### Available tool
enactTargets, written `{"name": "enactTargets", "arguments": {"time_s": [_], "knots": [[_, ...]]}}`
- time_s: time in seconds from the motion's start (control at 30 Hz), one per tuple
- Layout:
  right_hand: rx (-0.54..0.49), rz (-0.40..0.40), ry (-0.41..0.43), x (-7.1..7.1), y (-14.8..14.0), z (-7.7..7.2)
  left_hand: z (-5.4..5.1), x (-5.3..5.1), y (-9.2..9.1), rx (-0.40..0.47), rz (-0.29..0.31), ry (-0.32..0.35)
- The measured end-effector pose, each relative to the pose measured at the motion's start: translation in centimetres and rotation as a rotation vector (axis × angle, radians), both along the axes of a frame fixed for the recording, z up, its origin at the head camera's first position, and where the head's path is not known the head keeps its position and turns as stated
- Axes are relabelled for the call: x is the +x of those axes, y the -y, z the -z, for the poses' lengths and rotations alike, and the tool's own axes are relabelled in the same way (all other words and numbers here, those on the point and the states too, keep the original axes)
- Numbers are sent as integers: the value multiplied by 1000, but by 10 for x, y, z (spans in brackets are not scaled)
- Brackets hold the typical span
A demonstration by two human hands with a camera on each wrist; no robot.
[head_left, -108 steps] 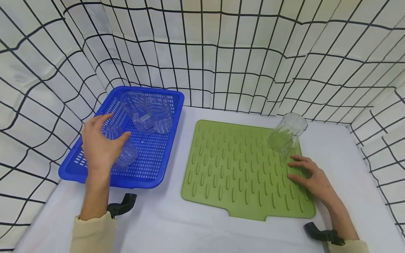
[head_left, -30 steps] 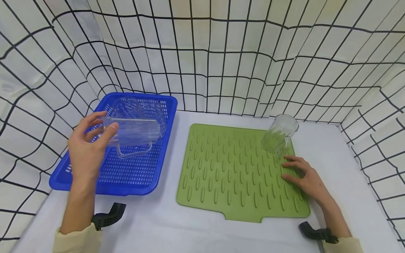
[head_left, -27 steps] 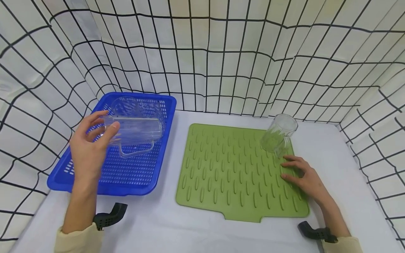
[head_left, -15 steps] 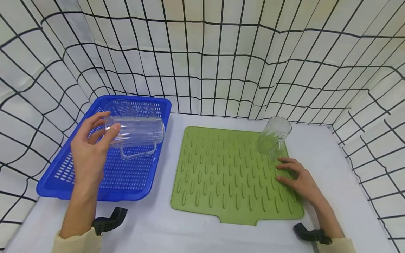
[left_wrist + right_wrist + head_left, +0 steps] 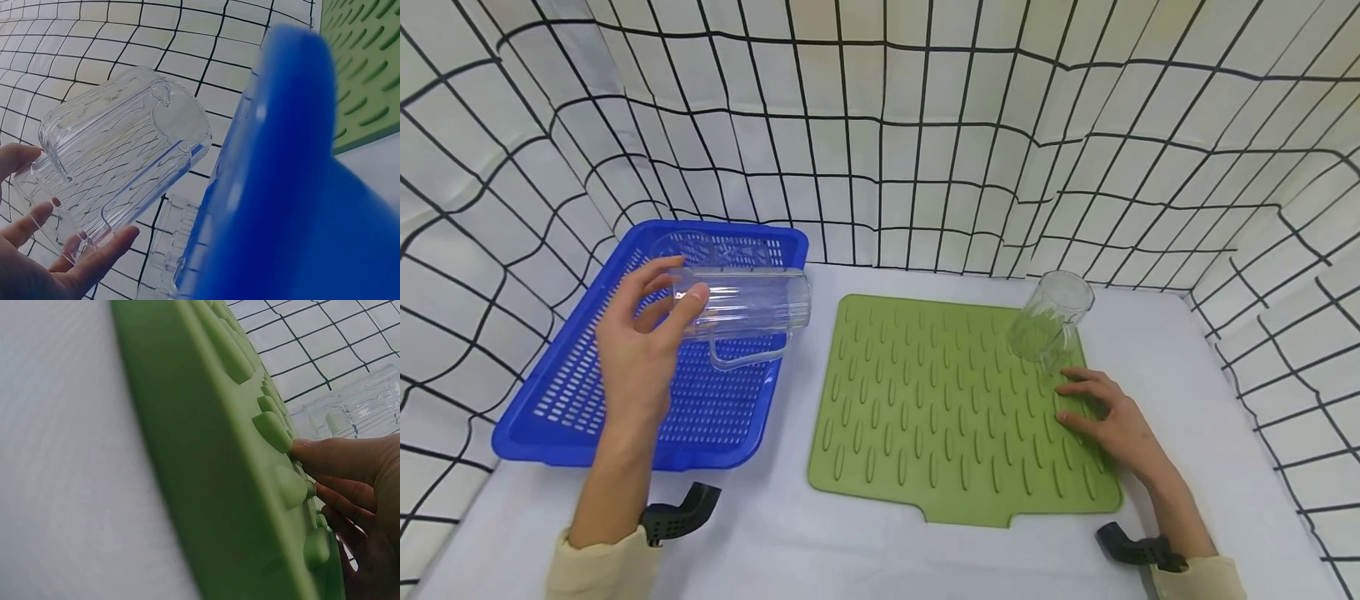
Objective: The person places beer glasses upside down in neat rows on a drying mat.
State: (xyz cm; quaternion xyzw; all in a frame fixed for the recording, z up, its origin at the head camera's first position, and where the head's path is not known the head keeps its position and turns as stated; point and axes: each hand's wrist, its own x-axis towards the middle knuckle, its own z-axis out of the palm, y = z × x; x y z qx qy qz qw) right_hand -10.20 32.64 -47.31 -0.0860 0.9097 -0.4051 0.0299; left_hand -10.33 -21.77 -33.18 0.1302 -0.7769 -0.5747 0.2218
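Note:
The left hand grips a clear glass mug by one end, holding it sideways above the blue basket, its handle toward the person. The left wrist view shows fingers and thumb round the end of that mug. The right hand rests with parted, slightly bent fingers on the right edge of the green mat. Just beyond its fingertips a second glass mug stands on the mat's back right corner. In the right wrist view the thumb of the right hand touches the mat's bumps.
More clear glassware lies at the back of the basket, partly hidden behind the held mug. A white cloth covers the table. White panels with a black wire grid rise behind and at both sides.
The left hand, empty over the basket at first, took hold of a mug and lifted it. Lately hand and mug have moved right, the mug's far end now past the basket's rim. The right hand stays put.

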Motion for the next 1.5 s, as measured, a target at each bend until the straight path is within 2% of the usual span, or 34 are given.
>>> {"name": "enactTargets", "arguments": {"time_s": [0.47, 0.7, 0.9, 1.5], "knots": [[-3, 1, 5, 0, 0, 0, 1, -5, -18, 34, 74, -15], [-11, -4, 3, 0, 0, 1, 5, -7, -25, 55, 94, 4], [-7, -5, -3, 0, 0, 1, 6, -8, -30, 97, 126, -7], [4, 1, -2, 0, 1, -2, 8, -9, -48, 114, 179, 5]]}}
